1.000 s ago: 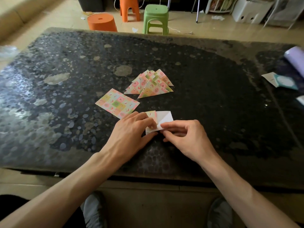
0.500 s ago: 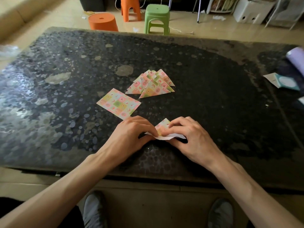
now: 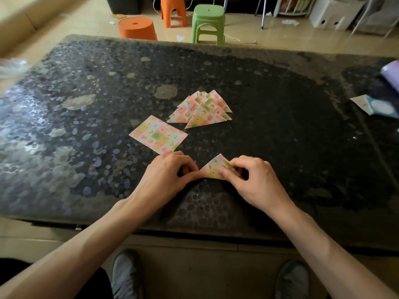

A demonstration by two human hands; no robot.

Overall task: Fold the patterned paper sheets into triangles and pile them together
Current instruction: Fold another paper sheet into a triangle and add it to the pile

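— Where to find the paper in work?

— Near the front edge of the table, flat on the dark, glossy top speckled like pebbles. Folded already into a triangle, tip away from the body, long edge toward it. Thin paper, with pastel checks of pink, green and yellow.

— And the hands?

— Left hand: fingers curled, pinching the left corner of the triangle. Right hand: curled too, thumb laid on the printed face, fingers over the right corner. Not joined together, but one at each end of the paper.

— Any other paper?

— Just beside the left knuckles, on the far side, one square sheet, unfolded, flat, same pattern up. Further back and a little right, a pile of folded triangles, overlapping like a fan, with sharp creases and pointed corners.

— Behind the table?

— On the pale, shiny floor, a green stool of plastic with a square top, and to its left an orange stool, round.
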